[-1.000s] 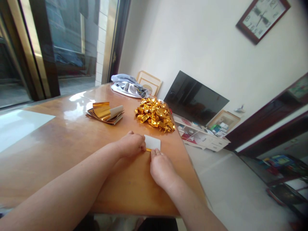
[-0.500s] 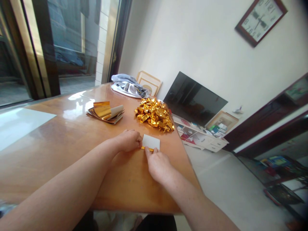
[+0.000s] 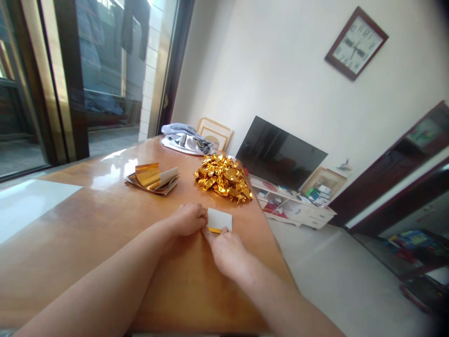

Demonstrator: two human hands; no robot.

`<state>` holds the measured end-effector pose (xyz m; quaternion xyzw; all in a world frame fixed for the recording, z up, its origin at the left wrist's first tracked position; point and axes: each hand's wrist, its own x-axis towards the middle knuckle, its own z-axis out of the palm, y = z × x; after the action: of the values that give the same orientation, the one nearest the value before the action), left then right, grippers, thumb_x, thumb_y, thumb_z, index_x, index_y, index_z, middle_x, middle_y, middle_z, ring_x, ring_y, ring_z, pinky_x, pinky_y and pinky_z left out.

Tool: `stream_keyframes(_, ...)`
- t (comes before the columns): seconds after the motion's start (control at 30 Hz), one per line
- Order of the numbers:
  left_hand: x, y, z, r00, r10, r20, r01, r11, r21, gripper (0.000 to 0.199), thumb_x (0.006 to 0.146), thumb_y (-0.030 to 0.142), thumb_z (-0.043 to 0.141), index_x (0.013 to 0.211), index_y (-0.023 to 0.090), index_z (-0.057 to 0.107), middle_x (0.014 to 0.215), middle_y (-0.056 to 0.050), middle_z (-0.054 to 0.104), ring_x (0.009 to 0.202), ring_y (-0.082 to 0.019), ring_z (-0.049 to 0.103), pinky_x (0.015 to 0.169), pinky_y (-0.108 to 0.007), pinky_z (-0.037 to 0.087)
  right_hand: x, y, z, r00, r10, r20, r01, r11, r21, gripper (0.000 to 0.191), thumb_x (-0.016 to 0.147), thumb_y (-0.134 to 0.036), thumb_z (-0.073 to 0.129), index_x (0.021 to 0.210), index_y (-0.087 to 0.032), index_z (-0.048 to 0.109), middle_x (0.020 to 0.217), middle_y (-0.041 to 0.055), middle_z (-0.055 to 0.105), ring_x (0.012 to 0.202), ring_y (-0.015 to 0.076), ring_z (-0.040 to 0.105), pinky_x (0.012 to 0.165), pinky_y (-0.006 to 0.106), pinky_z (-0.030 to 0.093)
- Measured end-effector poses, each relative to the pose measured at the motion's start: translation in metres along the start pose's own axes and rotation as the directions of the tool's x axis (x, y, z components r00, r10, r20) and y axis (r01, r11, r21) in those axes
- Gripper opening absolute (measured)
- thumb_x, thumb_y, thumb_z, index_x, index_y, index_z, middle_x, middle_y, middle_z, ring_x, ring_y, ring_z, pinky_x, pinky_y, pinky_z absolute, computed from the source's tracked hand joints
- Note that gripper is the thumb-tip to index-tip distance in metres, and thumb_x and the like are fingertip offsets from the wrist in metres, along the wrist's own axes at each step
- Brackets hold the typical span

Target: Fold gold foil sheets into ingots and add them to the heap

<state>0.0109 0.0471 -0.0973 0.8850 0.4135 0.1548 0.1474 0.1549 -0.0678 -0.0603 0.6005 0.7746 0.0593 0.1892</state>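
A small sheet of paper (image 3: 220, 219), white on top, lies on the wooden table (image 3: 175, 281). Its near edge is folded over and shows a gold strip. My left hand (image 3: 191, 218) pinches the left end of that edge with curled fingers. At the fold, my right hand (image 3: 226, 248) has its fingers on the gold strip, one reaching to the left end close to my left hand. Behind the sheet sits a heap of folded gold foil pieces (image 3: 224, 178). A stack of gold paper sheets (image 3: 152, 180) lies farther left, its top sheet curling up.
A bundle of grey-blue cloth (image 3: 185, 139) lies at the table's far end. A pale sheet (image 3: 31, 203) covers the left side. Beyond the table's right edge stand a white cabinet (image 3: 298, 210) and a dark television (image 3: 280, 152).
The camera view has tilted up, so everything sits lower. My right hand's finger has slid left along the gold fold to the sheet's left end, beside my left hand.
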Motion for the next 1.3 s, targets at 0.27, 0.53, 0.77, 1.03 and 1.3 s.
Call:
stream_keyframes(0.27,-0.002,0.004,0.004,1.000,-0.008,0.015,0.008,0.999,0.052,0.026,0.087,0.036,0.048,0.087,0.026,0.072,0.101,-0.007,0.072,0.098,-0.027,0.064,0.079,-0.038,0.045,-0.012,0.005,0.006,0.998,0.011,-0.063,-0.002,0.990,0.138,0.078,0.085,-0.012,0.051,0.156,-0.040,0.032,0.141,0.0203,0.057,0.118,0.0360,0.064,0.086,0.043,0.052)
stream_keyframes(0.53,-0.003,0.008,0.004,1.000,-0.007,0.005,0.007,1.000,0.018,0.028,0.088,0.046,0.051,0.083,0.025,0.068,0.093,-0.005,0.071,0.091,-0.026,0.063,0.076,-0.037,0.039,-0.018,0.052,0.013,0.981,0.045,-0.188,0.080,0.792,0.606,0.055,0.088,-0.014,0.047,0.136,-0.035,0.062,0.131,0.0009,0.069,0.114,0.0208,0.065,0.095,0.029,0.049)
stream_keyframes(0.77,-0.006,0.016,-0.004,1.000,0.012,0.022,-0.012,1.000,0.004,0.018,0.077,0.041,0.063,0.082,0.024,0.068,0.094,-0.006,0.068,0.095,-0.027,0.059,0.078,-0.036,0.035,0.011,0.099,0.044,0.920,0.259,-0.295,0.143,0.478,0.867,0.030,0.087,-0.024,0.055,0.108,-0.022,0.077,0.099,0.0042,0.078,0.093,0.0236,0.069,0.085,0.032,0.053)
stream_keyframes(1.03,-0.006,0.019,-0.005,0.996,0.085,-0.018,-0.085,0.996,0.017,0.012,0.074,0.032,0.066,0.082,0.024,0.066,0.092,-0.004,0.066,0.093,-0.026,0.056,0.079,-0.036,0.033,0.048,0.105,0.063,0.887,0.356,-0.296,0.072,0.524,0.848,0.036,0.087,-0.025,0.056,0.120,-0.023,0.072,0.102,0.0048,0.076,0.094,0.0227,0.068,0.085,0.032,0.051)
stream_keyframes(1.3,-0.003,0.016,-0.003,0.994,0.095,-0.061,-0.098,0.994,-0.046,0.016,0.078,0.020,0.059,0.089,0.024,0.070,0.096,-0.004,0.064,0.094,-0.024,0.057,0.081,-0.034,0.038,0.051,0.093,0.074,0.858,0.333,-0.390,0.055,0.696,0.715,0.056,0.085,-0.028,0.061,0.140,-0.020,0.059,0.124,0.0135,0.069,0.111,0.0292,0.062,0.096,0.039,0.046)
